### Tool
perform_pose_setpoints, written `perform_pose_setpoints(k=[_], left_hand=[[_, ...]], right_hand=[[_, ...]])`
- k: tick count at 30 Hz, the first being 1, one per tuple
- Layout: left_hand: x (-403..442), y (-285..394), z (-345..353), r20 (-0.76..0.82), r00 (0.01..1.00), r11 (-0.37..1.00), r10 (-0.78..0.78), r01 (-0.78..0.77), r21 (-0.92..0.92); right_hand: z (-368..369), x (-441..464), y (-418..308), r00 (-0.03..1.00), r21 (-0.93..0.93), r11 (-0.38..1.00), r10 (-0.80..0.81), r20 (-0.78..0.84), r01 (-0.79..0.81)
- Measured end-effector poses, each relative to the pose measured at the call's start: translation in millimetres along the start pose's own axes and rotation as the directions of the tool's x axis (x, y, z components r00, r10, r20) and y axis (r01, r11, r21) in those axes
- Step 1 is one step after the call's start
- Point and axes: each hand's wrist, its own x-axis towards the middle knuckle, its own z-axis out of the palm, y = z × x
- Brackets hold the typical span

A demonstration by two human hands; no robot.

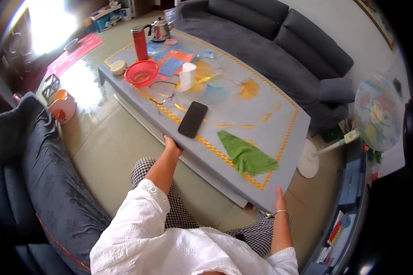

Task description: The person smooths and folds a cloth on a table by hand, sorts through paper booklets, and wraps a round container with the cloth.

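A long coffee table under a grey tablecloth (pixel 243 103) with a yellow braided border and flower print stands before me. My left hand (pixel 172 144) is closed on the cloth's near long edge, below the black phone (pixel 193 119); its fingertips are partly hidden. At the near right corner, my right hand (pixel 280 201) grips the cloth's edge, wearing a bracelet at the wrist. Between the hands, a crumpled green cloth (pixel 247 155) lies on the tabletop.
Farther along the table are a red basket (pixel 141 73), a red thermos (pixel 140 43), a steel kettle (pixel 160 30), a tissue roll (pixel 187 76), glasses (pixel 165 95) and papers. Dark sofas (pixel 243 36) flank it. A covered standing fan (pixel 376 112) is at the right.
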Motion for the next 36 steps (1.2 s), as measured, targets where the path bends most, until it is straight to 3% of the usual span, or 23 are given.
perform_pose_setpoints(k=[4, 9, 12, 18, 20, 22, 24, 27, 31, 32, 33, 36], left_hand=[[7.7, -0.4, -2.0, -0.075, 0.996, 0.999, -0.04, 0.038, -0.037], [26.7, -1.8, -6.5, -0.126, 0.992, 0.999, 0.015, -0.021, -0.046], [24.4, -1.5, -5.6, -0.155, 0.988, 0.999, 0.026, -0.03, -0.022], [6.3, 3.4, 4.1, -0.151, 0.988, 1.0, 0.02, -0.019, 0.012], [27.1, 1.5, -9.7, -0.065, 0.994, 0.995, 0.086, -0.082, 0.063], [4.1, 4.3, 5.4, -0.125, 0.991, 0.999, 0.044, -0.039, 0.037], [0.4, 8.1, 14.2, -0.016, 0.999, 0.994, -0.03, 0.031, 0.1], [-0.3, 11.7, 17.5, -0.059, 0.998, 0.991, -0.037, 0.044, 0.124], [4.8, 13.9, 14.0, -0.105, 0.992, 0.979, -0.072, 0.09, 0.18], [6.8, 14.1, 12.7, -0.115, 0.99, 0.975, -0.08, 0.102, 0.198], [7.7, 15.3, 11.4, -0.116, 0.989, 0.972, -0.088, 0.111, 0.208], [11.5, 18.3, 9.2, 0.014, 0.986, 0.958, -0.167, 0.158, 0.238]], right_hand=[[-1.9, 7.3, -2.4, 0.999, -0.011, 0.999, -0.044, -0.012, 0.044], [-13.5, 9.6, -5.2, 0.978, 0.005, 0.979, 0.203, 0.053, -0.204], [-26.4, 11.6, -1.9, 0.962, 0.014, 0.972, 0.229, 0.147, -0.234], [-37.3, 5.2, -27.8, 0.911, -0.068, 0.928, 0.372, 0.18, -0.366], [-37.0, 9.4, -26.5, 0.916, -0.077, 0.946, 0.323, 0.239, -0.314], [-45.6, -6.1, -38.7, 0.904, -0.141, 0.958, 0.282, 0.32, -0.249], [-42.8, -20.2, -64.9, 0.878, -0.237, 0.949, 0.287, 0.384, -0.207], [-42.5, -27.2, -72.6, 0.846, -0.258, 0.937, 0.327, 0.42, -0.234], [-44.0, -25.5, -71.7, 0.84, -0.429, 0.88, 0.382, 0.386, -0.203], [-30.7, -40.5, -101.8, 0.85, -0.446, 0.863, 0.408, 0.334, -0.239], [-32.9, -30.8, -80.4, 0.882, -0.393, 0.91, 0.29, 0.372, -0.133], [-23.1, -34.1, -90.2, 0.919, -0.344, 0.908, 0.326, 0.221, -0.239]])
